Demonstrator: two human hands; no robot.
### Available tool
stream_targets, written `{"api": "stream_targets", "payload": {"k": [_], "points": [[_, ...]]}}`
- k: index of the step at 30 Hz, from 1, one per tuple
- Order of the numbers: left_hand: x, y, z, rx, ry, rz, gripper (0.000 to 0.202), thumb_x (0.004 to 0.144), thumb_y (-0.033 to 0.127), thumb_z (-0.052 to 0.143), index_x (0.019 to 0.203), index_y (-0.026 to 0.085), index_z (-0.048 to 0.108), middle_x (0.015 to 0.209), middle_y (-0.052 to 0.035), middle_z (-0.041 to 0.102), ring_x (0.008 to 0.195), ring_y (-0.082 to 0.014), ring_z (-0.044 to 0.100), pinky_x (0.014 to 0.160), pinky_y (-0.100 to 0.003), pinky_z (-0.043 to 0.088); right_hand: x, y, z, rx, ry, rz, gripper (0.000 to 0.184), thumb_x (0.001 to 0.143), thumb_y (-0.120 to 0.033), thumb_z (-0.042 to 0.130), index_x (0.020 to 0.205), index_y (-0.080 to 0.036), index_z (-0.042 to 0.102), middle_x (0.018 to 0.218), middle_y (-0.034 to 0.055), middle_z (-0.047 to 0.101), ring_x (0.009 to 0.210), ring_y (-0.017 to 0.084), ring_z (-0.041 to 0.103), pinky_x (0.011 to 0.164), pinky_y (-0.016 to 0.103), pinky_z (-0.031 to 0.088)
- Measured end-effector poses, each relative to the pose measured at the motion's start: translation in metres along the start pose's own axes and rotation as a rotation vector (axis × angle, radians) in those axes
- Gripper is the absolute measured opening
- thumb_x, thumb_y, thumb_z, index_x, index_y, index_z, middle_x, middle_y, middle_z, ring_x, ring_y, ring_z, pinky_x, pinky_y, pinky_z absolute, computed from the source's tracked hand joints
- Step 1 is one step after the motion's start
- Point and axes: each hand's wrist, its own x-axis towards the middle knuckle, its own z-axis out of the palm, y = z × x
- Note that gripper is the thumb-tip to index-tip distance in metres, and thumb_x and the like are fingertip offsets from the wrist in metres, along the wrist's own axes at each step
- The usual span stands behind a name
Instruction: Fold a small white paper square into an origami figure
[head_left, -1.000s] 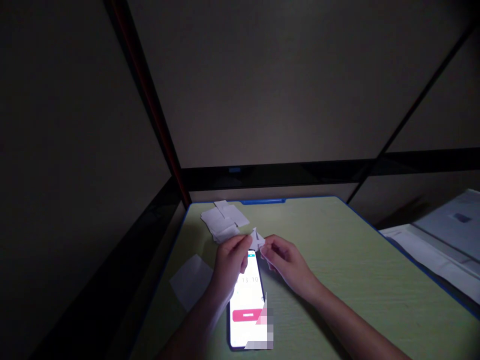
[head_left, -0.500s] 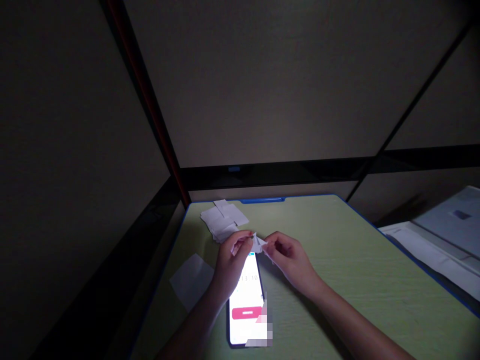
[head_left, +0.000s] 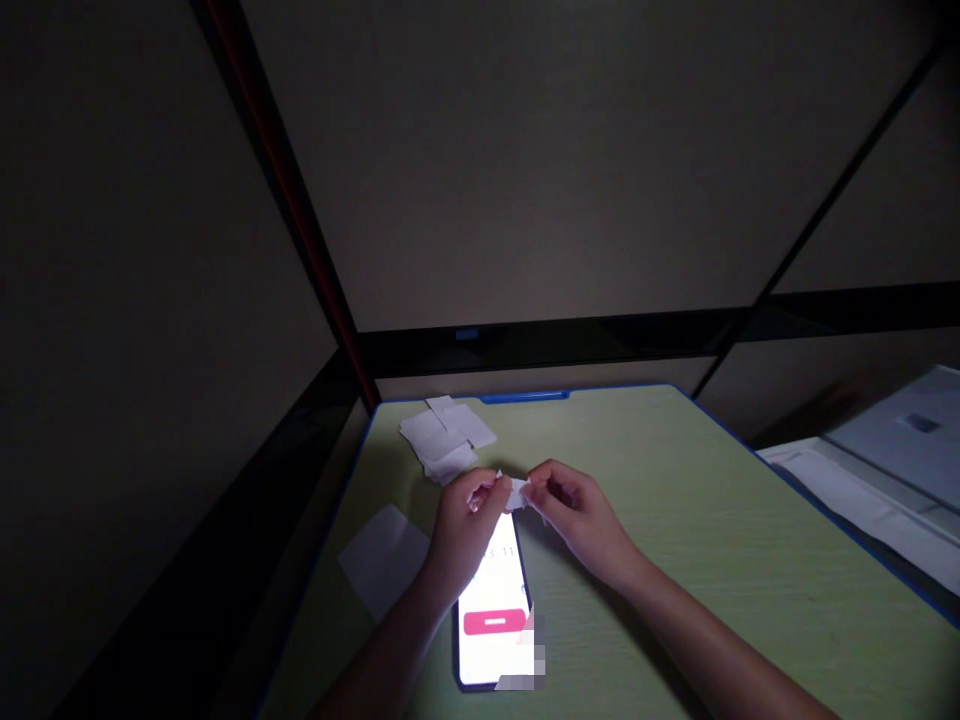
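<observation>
Both hands meet over a green table (head_left: 675, 520) and pinch one small folded white paper piece (head_left: 514, 491). My left hand (head_left: 465, 525) grips its left side with fingers curled. My right hand (head_left: 574, 515) pinches its right side. Right below the hands a lit phone (head_left: 493, 620) lies flat, showing a white screen with a pink bar. Its top end is hidden by my left hand.
A pile of white paper squares (head_left: 446, 440) lies at the table's far left corner. A single white sheet (head_left: 384, 558) hangs over the left edge. White sheets or boards (head_left: 885, 470) lie off the table to the right. Dark walls and a black frame surround the table.
Both hands have shifted slightly away from me with the paper piece and closed tighter together on it. The phone has not moved.
</observation>
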Motion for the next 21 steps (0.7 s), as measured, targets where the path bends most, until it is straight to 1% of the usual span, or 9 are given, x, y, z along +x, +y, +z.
{"api": "stream_targets", "payload": {"k": [5,9,13,17,21], "points": [[0.0002,-0.0005,0.0013,-0.027,-0.004,-0.015,0.019,0.074,0.032,0.058,0.063,0.016,0.056,0.055,0.0027,0.054,0.052,-0.0116,0.053,0.049,-0.021,0.042,-0.0006,-0.0007,0.001,0.029,0.016,0.017,0.027,0.081,-0.041,0.057,0.067,-0.019,0.05,0.056,-0.0053,0.04,0.05,0.011,0.034,0.046,0.024,0.026],[-0.0005,0.0001,0.0015,-0.029,0.005,-0.013,0.02,0.074,0.033,0.058,0.062,0.016,0.056,0.053,0.0035,0.052,0.05,-0.0108,0.051,0.046,-0.02,0.04,-0.0017,0.0008,0.0016,0.067,-0.008,0.035,0.029,0.081,-0.044,0.057,0.069,-0.02,0.05,0.055,-0.0054,0.041,0.049,0.011,0.035,0.046,0.024,0.027],[-0.0008,0.0008,0.0027,-0.032,-0.01,-0.032,0.018,0.073,0.03,0.057,0.061,0.017,0.054,0.052,0.004,0.051,0.048,-0.0102,0.05,0.044,-0.02,0.038,-0.0019,0.0013,0.0023,0.064,-0.019,0.017,0.025,0.082,-0.041,0.057,0.07,-0.019,0.051,0.057,-0.0048,0.044,0.051,0.011,0.038,0.047,0.024,0.029],[-0.0014,0.0028,0.0031,-0.022,-0.013,-0.045,0.019,0.072,0.03,0.056,0.059,0.017,0.051,0.051,0.005,0.048,0.046,-0.0099,0.049,0.043,-0.019,0.037,-0.0015,0.0,0.0023,0.054,-0.036,-0.003,0.022,0.082,-0.036,0.057,0.07,-0.018,0.052,0.059,-0.004,0.046,0.052,0.011,0.038,0.047,0.024,0.029],[-0.0041,0.0061,0.001,-0.029,-0.069,-0.026,0.019,0.075,0.032,0.053,0.066,0.016,0.055,0.052,0.0042,0.05,0.048,-0.0097,0.049,0.045,-0.019,0.037,-0.0014,0.0009,0.0012,0.049,-0.025,0.001,0.019,0.081,-0.032,0.056,0.069,-0.019,0.052,0.056,-0.0052,0.043,0.051,0.011,0.037,0.047,0.024,0.028]]}}
